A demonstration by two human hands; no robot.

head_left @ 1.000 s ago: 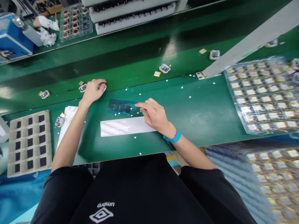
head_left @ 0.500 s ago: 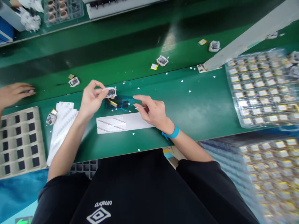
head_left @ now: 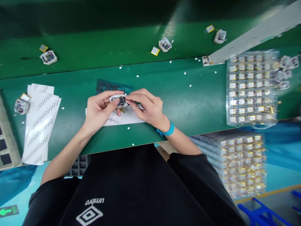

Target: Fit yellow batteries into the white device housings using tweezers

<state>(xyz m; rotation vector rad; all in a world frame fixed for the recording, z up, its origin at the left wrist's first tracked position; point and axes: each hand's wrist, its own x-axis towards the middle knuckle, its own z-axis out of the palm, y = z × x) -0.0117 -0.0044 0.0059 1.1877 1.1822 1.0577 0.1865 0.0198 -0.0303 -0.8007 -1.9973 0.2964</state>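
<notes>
The left hand (head_left: 97,110) and right hand (head_left: 150,108) partly hide the printed strip (head_left: 117,120); the left edge crops the beige tray (head_left: 12,142); stacked trays (head_left: 244,168) blur.

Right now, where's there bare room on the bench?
Widest: between the right hand and clear tray, white specks aside. Narrower: between the left hand and stacked strips. Crowded: around the held device, by dark sheet and white strip.

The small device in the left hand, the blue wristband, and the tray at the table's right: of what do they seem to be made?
Device: casing probably plastic, by its opaque white rim; the finish looks rather matt.
Wristband: perhaps rubber or fabric; a flexible-looking, evenly blue band, finish unclear.
Tray: likely thin, glossy clear plastic, since its edge glints and looks see-through.
</notes>
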